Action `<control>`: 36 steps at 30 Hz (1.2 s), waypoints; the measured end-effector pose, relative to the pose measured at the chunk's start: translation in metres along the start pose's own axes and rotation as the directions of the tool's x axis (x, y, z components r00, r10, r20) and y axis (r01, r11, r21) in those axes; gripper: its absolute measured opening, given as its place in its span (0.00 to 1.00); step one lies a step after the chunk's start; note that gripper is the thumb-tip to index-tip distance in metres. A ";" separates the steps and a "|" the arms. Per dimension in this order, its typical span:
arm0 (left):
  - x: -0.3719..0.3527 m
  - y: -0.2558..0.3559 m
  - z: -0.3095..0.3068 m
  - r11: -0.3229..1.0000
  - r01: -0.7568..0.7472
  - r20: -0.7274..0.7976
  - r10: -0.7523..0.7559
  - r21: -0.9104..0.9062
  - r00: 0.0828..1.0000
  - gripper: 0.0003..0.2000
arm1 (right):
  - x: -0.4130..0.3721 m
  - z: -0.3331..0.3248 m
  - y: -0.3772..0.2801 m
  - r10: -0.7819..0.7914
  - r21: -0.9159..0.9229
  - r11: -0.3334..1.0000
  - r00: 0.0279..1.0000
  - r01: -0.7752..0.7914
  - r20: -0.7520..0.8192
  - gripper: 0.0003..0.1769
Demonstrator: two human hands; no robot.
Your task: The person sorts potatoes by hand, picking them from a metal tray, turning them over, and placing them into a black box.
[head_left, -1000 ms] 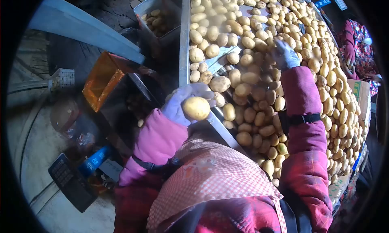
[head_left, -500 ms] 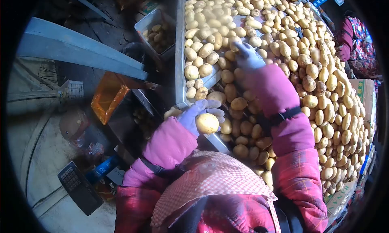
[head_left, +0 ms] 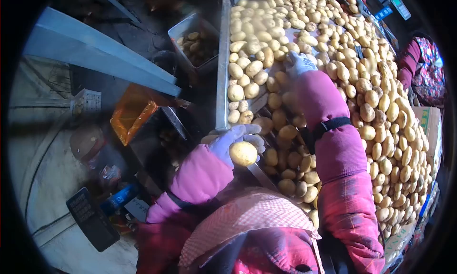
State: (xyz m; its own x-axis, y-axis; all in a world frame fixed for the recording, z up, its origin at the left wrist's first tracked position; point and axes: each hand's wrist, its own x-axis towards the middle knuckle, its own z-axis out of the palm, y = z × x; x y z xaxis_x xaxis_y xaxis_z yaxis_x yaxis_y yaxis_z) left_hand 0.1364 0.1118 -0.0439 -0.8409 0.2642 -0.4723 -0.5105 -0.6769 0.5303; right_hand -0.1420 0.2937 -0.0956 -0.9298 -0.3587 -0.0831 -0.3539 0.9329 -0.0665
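Gloved in pale lavender, my left hand (head_left: 234, 139) holds a round yellow potato (head_left: 243, 153) at the near left corner of a metal-edged table (head_left: 223, 69). Its fingers curl round the far side of the potato. My right hand (head_left: 301, 64), in a light glove, reaches palm down into the spread of potatoes (head_left: 376, 112) that covers the table. Its fingers touch potatoes there, and what lies under them is hidden. Just right of my left hand, more potatoes (head_left: 287, 162) lie lower down, beyond a metal strip.
A white bin (head_left: 177, 32) with potatoes stands left of the table. Further left are a grey beam (head_left: 100, 52), an orange-lined box (head_left: 133, 113) and a dark keypad device (head_left: 93, 219). Another person (head_left: 421, 69) is at the far right, near a cardboard box (head_left: 431, 131).
The view has shifted, so the table and bins appear further right. My right hand has moved slightly nearer the table's left edge. My left hand still holds the potato.
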 end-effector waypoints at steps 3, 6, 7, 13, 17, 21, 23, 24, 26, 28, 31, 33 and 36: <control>0.005 -0.003 -0.029 0.996 -0.091 0.115 0.087 0.025 0.990 0.27 | 0.006 -0.005 0.015 0.041 0.430 0.891 0.968 -0.147 0.246 0.26; 0.026 -0.002 -0.040 0.922 -0.126 0.194 0.208 -0.367 0.959 0.29 | -0.019 -0.030 0.007 -0.104 0.762 0.643 0.978 -0.073 0.181 0.25; 0.028 0.012 -0.028 0.951 -0.089 0.017 0.098 -0.297 0.995 0.32 | -0.036 -0.066 -0.013 -0.215 0.830 0.545 0.936 -0.122 0.279 0.25; 0.029 0.039 -0.015 0.944 -0.137 0.221 0.209 -0.300 0.953 0.30 | 0.012 -0.024 -0.037 -0.079 0.319 0.948 0.967 -0.002 0.240 0.25; 0.013 0.044 -0.013 0.930 -0.203 0.084 0.240 -0.307 0.967 0.32 | 0.036 0.007 -0.057 -0.056 0.296 0.955 0.959 -0.030 0.277 0.37; 0.014 0.044 -0.022 0.886 -0.156 0.181 0.257 -0.437 0.949 0.33 | 0.047 0.021 -0.056 -0.019 0.306 0.952 0.991 -0.023 0.135 0.36; 0.009 0.040 -0.025 0.898 -0.203 0.169 0.286 -0.390 0.943 0.31 | 0.042 0.010 -0.058 -0.022 0.466 0.881 0.974 -0.087 0.225 0.36; 0.004 0.037 -0.027 0.874 -0.205 0.140 0.293 -0.440 0.946 0.30 | 0.044 0.023 -0.053 -0.070 0.547 0.837 0.984 -0.030 0.161 0.32; -0.003 0.034 -0.033 0.880 -0.224 0.175 0.320 -0.419 0.931 0.30 | 0.048 0.035 -0.038 -0.105 0.613 0.789 0.974 -0.040 0.198 0.31; -0.013 0.033 -0.042 0.883 -0.321 0.194 0.401 -0.343 0.895 0.27 | 0.048 0.040 -0.022 -0.162 0.844 0.532 0.970 -0.069 0.181 0.35; -0.044 0.031 -0.045 0.859 -0.390 0.006 0.415 -0.331 0.910 0.26 | -0.003 -0.036 -0.038 -0.304 0.965 0.164 0.920 -0.205 0.247 0.40; -0.059 0.030 -0.050 0.849 -0.456 -0.046 0.461 -0.267 0.886 0.28 | -0.037 -0.053 -0.061 -0.499 0.993 -0.071 0.865 -0.097 0.049 0.46; -0.089 0.030 -0.057 0.870 -0.444 -0.082 0.436 -0.216 0.896 0.28 | -0.097 -0.061 -0.126 -0.671 0.962 -0.249 0.736 -0.113 -0.087 0.45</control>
State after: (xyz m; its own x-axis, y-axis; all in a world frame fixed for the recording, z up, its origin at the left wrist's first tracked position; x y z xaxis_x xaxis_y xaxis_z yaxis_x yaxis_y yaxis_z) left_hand 0.2055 0.0290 -0.0258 -0.9614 -0.1153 -0.2497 -0.0323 -0.8544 0.5187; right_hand -0.0134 0.2125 -0.0183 -0.4554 -0.8875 0.0705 0.2903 -0.2228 -0.9306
